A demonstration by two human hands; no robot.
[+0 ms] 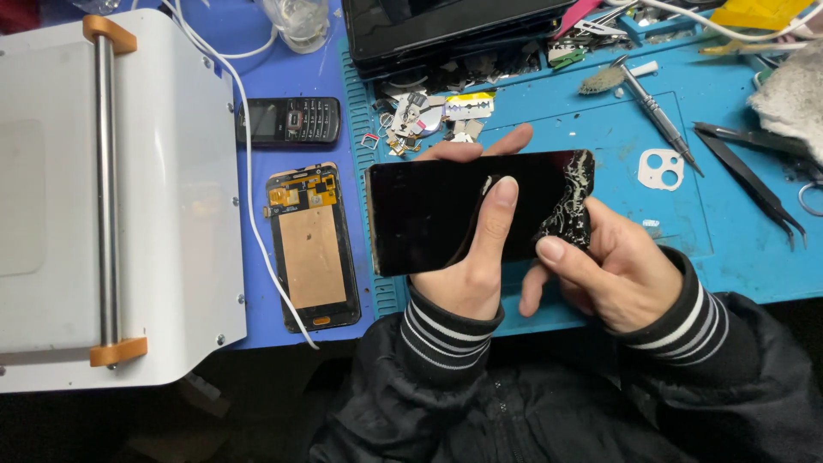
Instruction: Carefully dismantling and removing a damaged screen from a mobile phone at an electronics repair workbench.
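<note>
The black phone screen panel [446, 210], its right end shattered into a web of cracks, is held level above the blue work mat [729, 231], and the left hand [467, 274] cradles it from beneath, thumb pressed flat across the glass, fingertips curling over the far edge. The right hand [613, 270] pinches the broken end, thumb on top, other fingers tucked under. To the left lie an opened phone [313, 249] with its copper-coloured back showing, a small keypad phone [289, 121] and a white machine [111, 197]; tweezers [759, 176] rest at right.
</note>
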